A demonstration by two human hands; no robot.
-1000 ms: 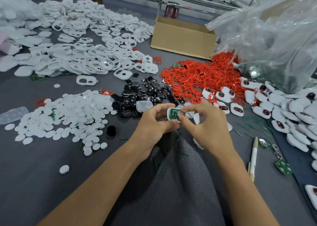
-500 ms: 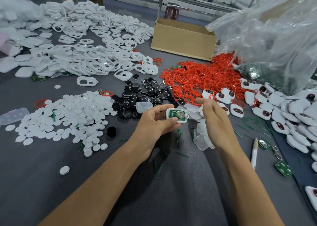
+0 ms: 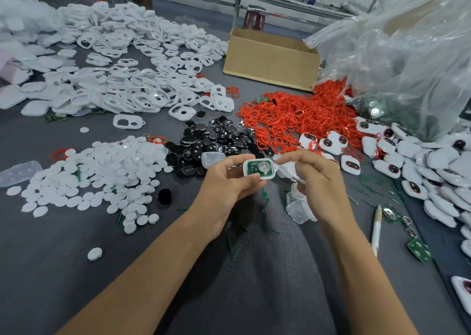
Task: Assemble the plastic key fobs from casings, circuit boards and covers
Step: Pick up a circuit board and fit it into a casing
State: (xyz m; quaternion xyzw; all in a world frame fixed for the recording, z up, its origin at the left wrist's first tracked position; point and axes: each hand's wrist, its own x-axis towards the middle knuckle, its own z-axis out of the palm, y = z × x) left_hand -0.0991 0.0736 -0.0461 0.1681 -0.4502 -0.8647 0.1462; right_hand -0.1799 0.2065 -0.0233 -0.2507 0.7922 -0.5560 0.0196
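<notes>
casing with circuit board is pinched in the left hand; the grip of the right hand over the clear covers cannot be told.

Both forearms are stretched forward. A casing is pinched in the left hand; the right hand is held beside it, half curled.

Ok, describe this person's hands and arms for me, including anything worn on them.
The left hand and the right hand are bare, with no gloves, rings, watch or wristbands visible. No sleeves show, and both forearms are uncovered down to the bottom edge of the frame. Fingernails look short and unpainted.
</notes>
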